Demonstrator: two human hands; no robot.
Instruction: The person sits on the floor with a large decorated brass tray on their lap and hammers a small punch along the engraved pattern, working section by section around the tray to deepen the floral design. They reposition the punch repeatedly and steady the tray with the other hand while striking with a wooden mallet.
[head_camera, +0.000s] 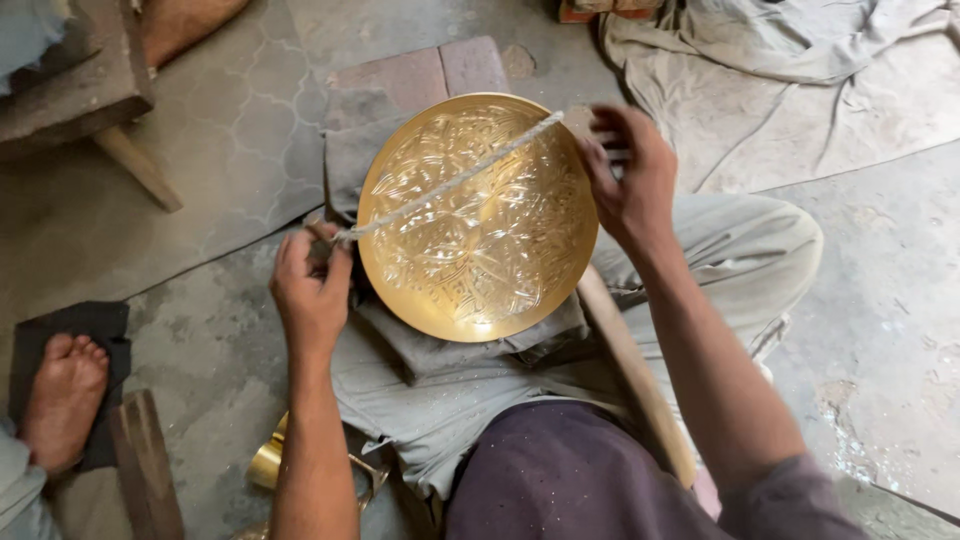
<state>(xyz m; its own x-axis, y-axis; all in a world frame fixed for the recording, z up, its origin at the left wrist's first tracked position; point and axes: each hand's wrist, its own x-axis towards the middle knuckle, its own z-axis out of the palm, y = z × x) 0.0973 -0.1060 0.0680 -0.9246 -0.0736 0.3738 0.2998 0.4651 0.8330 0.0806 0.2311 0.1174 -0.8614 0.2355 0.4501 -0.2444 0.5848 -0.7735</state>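
Observation:
A round brass plate (478, 215) with engraved floral patterns rests tilted on a folded grey cloth (450, 345) over my lap. A pale twisted cord (450, 180) is stretched taut across the plate's face. My left hand (310, 285) grips the cord's lower end at the plate's left edge. My right hand (630, 175) holds the other end at the plate's upper right rim, slightly blurred.
A wooden stick (630, 370) lies under my right forearm. Another person's bare foot (65, 395) rests on a dark cloth at left. A small brass piece (268, 462) sits near my left elbow. Bricks (420, 75) lie beyond the plate, and grey fabric (780, 60) at the upper right.

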